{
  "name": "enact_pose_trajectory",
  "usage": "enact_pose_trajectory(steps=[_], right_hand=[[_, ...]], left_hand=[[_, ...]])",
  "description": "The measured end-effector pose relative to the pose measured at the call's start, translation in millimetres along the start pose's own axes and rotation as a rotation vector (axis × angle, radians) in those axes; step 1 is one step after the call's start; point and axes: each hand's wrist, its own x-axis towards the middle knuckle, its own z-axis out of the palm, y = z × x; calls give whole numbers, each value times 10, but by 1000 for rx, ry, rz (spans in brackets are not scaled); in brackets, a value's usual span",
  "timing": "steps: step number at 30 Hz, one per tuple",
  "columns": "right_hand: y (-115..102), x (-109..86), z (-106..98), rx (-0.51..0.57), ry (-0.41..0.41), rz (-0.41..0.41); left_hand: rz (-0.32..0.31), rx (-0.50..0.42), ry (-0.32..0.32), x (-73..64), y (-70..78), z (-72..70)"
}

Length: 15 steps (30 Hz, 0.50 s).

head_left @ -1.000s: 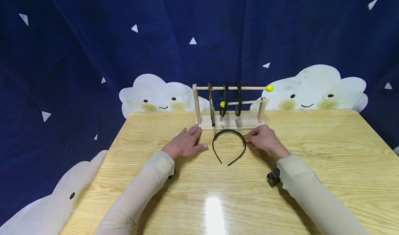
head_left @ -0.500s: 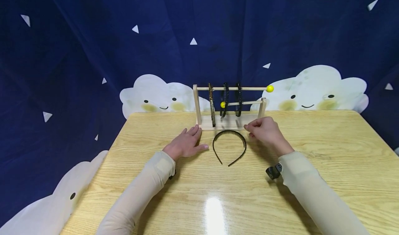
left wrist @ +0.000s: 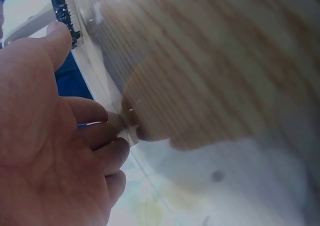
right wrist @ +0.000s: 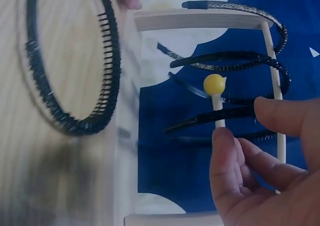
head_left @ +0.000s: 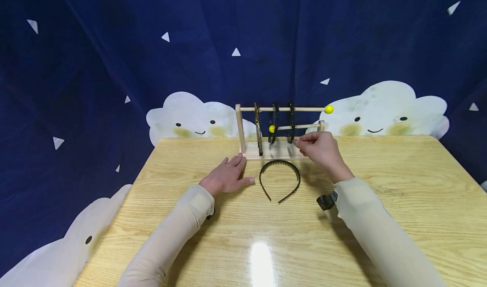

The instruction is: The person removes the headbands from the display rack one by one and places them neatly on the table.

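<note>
A black toothed headband [head_left: 279, 162] lies flat on the table in front of a small wooden rack [head_left: 240, 128]. From the rack's upper bar hang a gold-and-black headband [head_left: 259, 132], a black headband [head_left: 275, 116] and another black headband [head_left: 292, 117] at the right. My right hand [head_left: 323, 152] is beside the lower end of that rightmost headband. In the right wrist view, its thumb [right wrist: 280, 113] and fingers [right wrist: 225, 148] stand apart near the band; whether they touch it is unclear. With fingers extended, my left hand [head_left: 225, 177] touches the rack base's left front corner.
The rack's upper bar ends in a yellow ball [head_left: 329, 109] at the right; its lower bar ends in another yellow ball [head_left: 272, 129]. A dark blue curtain [head_left: 213, 37] with clouds hangs behind the wooden table [head_left: 403, 185].
My right hand has moved up and away from beside the headband on the table to the rightmost hanging headband. My left hand has stayed in place at the rack's corner.
</note>
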Motion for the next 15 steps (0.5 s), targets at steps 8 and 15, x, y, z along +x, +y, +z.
enact_pose_trajectory(steps=[8, 15], right_hand=[[-134, 81, 55, 16, 79, 7], [-169, 113, 90, -25, 126, 8]], left_hand=[[-5, -11, 2, 10, -5, 2], [-4, -8, -6, 9, -7, -4]])
